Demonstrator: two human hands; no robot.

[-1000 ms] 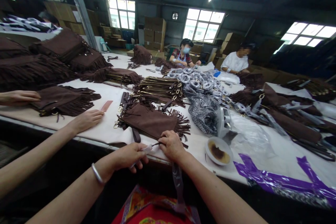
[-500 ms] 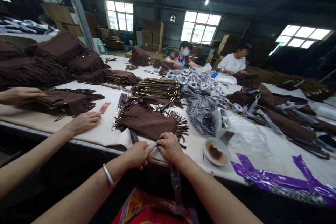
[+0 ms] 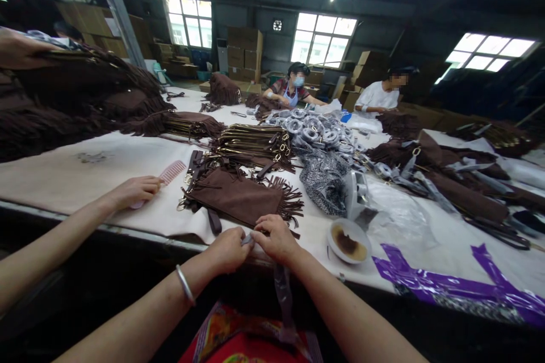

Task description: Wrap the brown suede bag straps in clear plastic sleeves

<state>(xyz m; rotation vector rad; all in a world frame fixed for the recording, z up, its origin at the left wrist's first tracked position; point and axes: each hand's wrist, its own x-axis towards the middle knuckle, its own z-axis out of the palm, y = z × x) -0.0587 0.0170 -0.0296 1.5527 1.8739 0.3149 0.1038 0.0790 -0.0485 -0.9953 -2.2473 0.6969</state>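
My left hand (image 3: 227, 249) and my right hand (image 3: 276, 238) meet at the near table edge, both pinched on a thin clear plastic strip (image 3: 284, 300) that hangs down toward my lap. Just beyond my fingers lies a brown fringed suede bag (image 3: 238, 197) with a dark strap. My left wrist wears a silver bangle (image 3: 185, 286).
A co-worker's hand (image 3: 135, 190) at my left holds a pink comb (image 3: 170, 172). A white bowl (image 3: 348, 241) with brown residue sits to the right, purple tape (image 3: 430, 283) beyond it. Stacks of brown bags (image 3: 63, 108), gold-framed pieces (image 3: 253, 140) and wrapped rings (image 3: 315, 130) cover the table. Two people sit at the far side.
My hands have drawn closer together on the strip. The co-worker lifted the fringed bag off the table at left and picked up the pink comb.
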